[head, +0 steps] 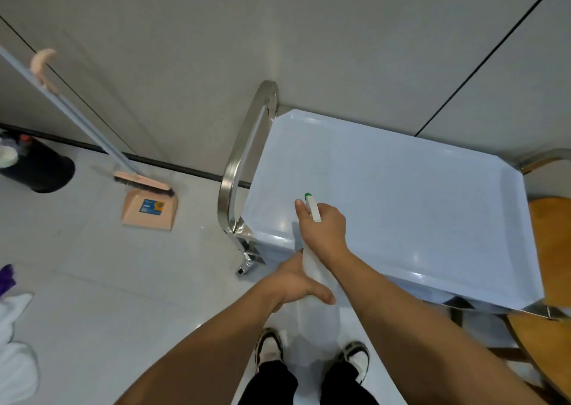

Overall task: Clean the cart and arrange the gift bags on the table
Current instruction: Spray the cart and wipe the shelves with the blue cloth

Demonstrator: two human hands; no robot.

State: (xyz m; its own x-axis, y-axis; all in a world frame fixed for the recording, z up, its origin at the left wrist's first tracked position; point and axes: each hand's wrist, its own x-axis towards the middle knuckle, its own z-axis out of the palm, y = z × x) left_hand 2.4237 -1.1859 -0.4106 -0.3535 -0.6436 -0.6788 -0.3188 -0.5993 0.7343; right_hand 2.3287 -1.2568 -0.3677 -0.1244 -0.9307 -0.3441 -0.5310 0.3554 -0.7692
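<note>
A cart with a pale blue top tray and steel handles stands against the wall. I hold a translucent white spray bottle over the cart's near left corner. My right hand grips its head, whose green-tipped nozzle points across the tray. My left hand grips the bottle's body from the left. No gift bags are in view.
A pink broom and dustpan lean at the wall to the left. A black bin stands at far left. White and purple cloths lie on the floor. A round wooden table is at right.
</note>
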